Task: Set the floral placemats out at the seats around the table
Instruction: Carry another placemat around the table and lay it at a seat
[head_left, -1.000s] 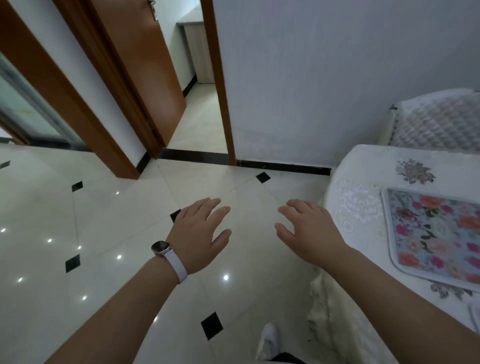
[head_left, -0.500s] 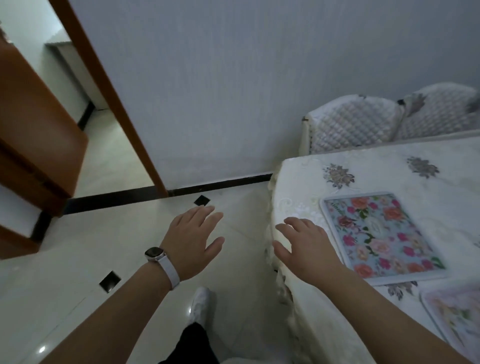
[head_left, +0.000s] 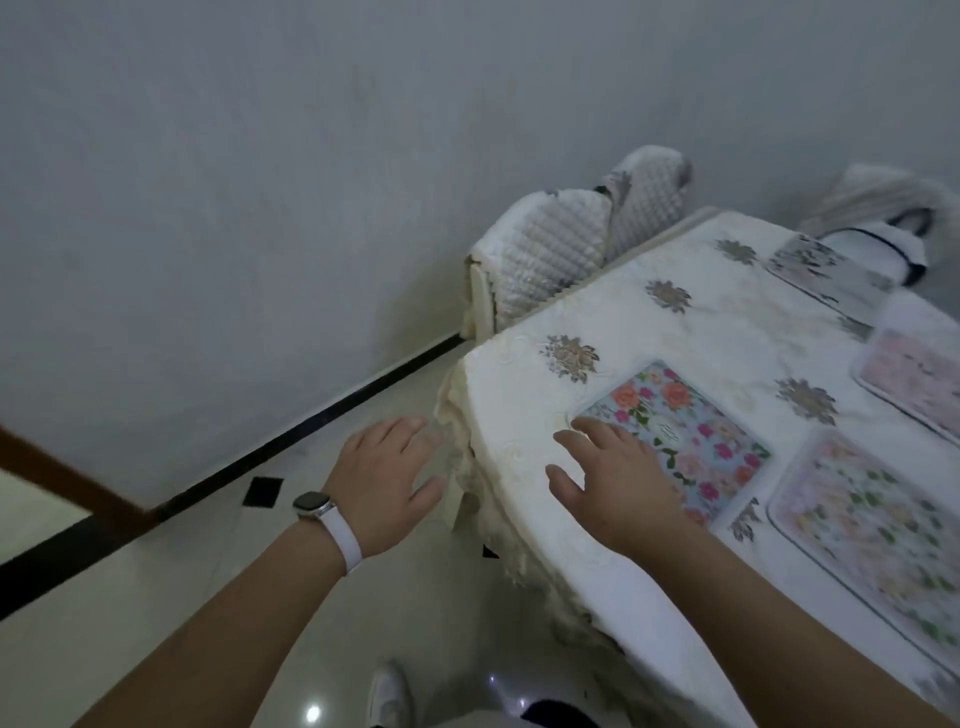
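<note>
A table under a white embroidered cloth (head_left: 524, 395) fills the right side. Several floral placemats lie flat on it: a blue one with bright flowers (head_left: 685, 431) near the table's corner, a pale pink one with green leaves (head_left: 878, 530) at the right, a faint pink one (head_left: 919, 374) behind that, and a greyish one (head_left: 826, 270) at the far end. My right hand (head_left: 613, 483) hovers open over the cloth, covering the blue mat's near edge. My left hand (head_left: 384, 483), with a white watch on the wrist, is open above the floor just left of the table corner.
Two chairs with quilted white covers (head_left: 550, 249) stand against the grey wall beyond the table, and another covered chair (head_left: 883, 218) at the far end. A black skirting strip (head_left: 291, 436) runs along the wall. My white shoe (head_left: 387, 696) is on the glossy tiled floor.
The view has swung right, away from the doorway and towards the table. More placemats have come into sight. Both hands stay open and empty, the right one now over the table's corner.
</note>
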